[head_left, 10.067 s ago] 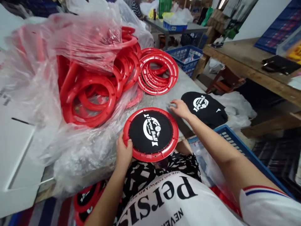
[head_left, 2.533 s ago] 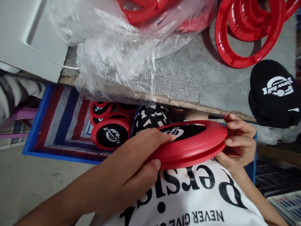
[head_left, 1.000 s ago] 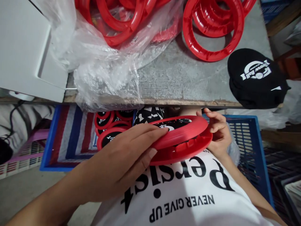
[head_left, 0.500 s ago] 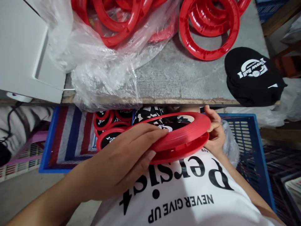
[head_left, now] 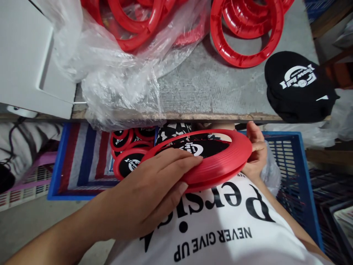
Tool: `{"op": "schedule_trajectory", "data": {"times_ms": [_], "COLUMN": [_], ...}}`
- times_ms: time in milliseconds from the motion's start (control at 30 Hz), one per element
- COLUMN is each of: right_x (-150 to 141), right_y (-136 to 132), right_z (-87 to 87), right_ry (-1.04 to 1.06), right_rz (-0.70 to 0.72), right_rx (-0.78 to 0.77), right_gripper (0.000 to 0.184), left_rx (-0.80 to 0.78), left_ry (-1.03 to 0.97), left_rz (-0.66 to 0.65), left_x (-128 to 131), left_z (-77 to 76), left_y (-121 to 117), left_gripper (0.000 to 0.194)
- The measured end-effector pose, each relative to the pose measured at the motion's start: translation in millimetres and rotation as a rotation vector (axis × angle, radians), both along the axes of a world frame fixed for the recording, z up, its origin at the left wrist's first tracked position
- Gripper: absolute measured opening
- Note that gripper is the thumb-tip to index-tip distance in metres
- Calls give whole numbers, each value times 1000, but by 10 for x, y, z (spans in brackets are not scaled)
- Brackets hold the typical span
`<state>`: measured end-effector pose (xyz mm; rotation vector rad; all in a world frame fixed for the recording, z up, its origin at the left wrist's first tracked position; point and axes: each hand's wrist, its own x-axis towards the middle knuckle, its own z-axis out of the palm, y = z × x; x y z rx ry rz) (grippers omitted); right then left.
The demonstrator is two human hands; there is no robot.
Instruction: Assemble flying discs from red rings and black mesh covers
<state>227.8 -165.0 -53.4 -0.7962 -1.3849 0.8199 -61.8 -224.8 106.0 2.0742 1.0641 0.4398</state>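
Apparently, 2 red rings (head_left: 228,162) are being pressed together around a black printed disc (head_left: 211,148), tilted before the white shirt (head_left: 226,217). Left grip (head_left: 154,184) and right grip (head_left: 256,151) both clasp the rim; closing the thin front gap seems to call for even squeezing.

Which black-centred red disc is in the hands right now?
The disc at the white shirt, held by left hand and right hand; the other discs lie in the blue crate.
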Motion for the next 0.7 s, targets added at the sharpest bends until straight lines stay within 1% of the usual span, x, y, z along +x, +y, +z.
{"op": "schedule_trajectory", "data": {"times_ms": [100, 300, 433, 533, 700], "right_x": [-21, -12, 24, 48, 62], "right_y": [9, -3, -20, -21, -21], "right_z": [34, 74, 68, 63, 65], "right_ry": [23, 4, 12, 26, 20], "right_rz": [0, -68, -33, -12, -31], "right_rx": [28, 25, 23, 61, 88], "right_gripper": [41, 42, 42, 42, 43], "left_rx": [-10, -51, -71, -82, -66], "left_ry": [13, 20, 38, 35, 21], "left_rz": [5, 64, 97, 102, 109], "left_x": [37, 78, 78, 88, 113], "left_z": [24, 29, 39, 54, 56], "left_y": [5, -20, -46, -56, -66], "left_gripper": [48, 44, 43, 41, 42]}}
